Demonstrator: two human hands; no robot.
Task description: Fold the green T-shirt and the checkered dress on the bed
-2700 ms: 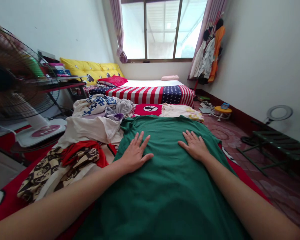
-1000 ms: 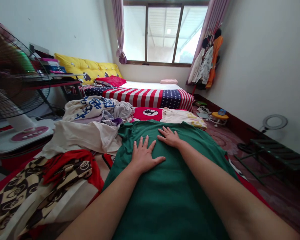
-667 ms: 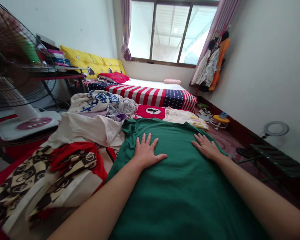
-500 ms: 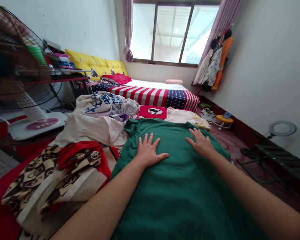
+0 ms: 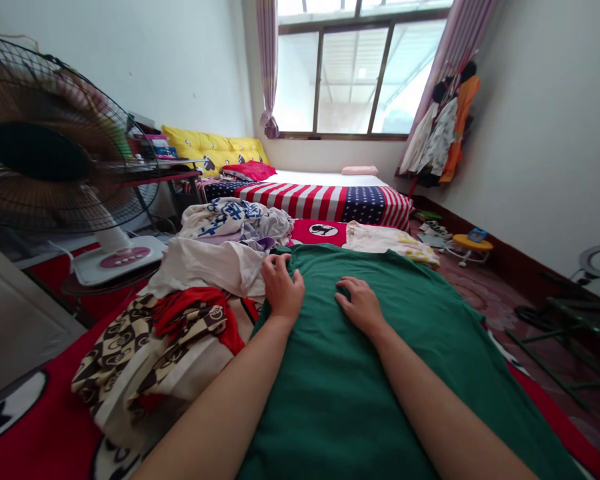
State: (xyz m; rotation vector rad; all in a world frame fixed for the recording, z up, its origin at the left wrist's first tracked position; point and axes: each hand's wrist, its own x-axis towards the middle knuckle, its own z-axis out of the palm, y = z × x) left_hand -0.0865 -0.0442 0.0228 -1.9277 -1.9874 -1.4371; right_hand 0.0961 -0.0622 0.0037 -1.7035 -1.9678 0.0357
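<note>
A green shirt [image 5: 380,373] lies spread flat on the red printed bedding [image 5: 35,433] in front of me. My left hand [image 5: 283,288] is at the shirt's upper left edge, its fingers curled over the cloth beside the clothes pile. My right hand [image 5: 361,305] rests on the shirt's upper middle, close to the left hand. Its fingers are slightly bent and press down with nothing held.
A pile of clothes [image 5: 190,300] lies left of the shirt: cream, red and brown-checked pieces. A running fan [image 5: 55,153] stands at the far left. Ahead are a flag-patterned bed [image 5: 330,197], a pale garment [image 5: 390,240] and a window. A green metal rack [image 5: 570,320] stands on the floor at right.
Both hands have moved left and closer together on the shirt. The left hand went from lying flat to curling at the shirt's left edge. My view shifted right and up.
</note>
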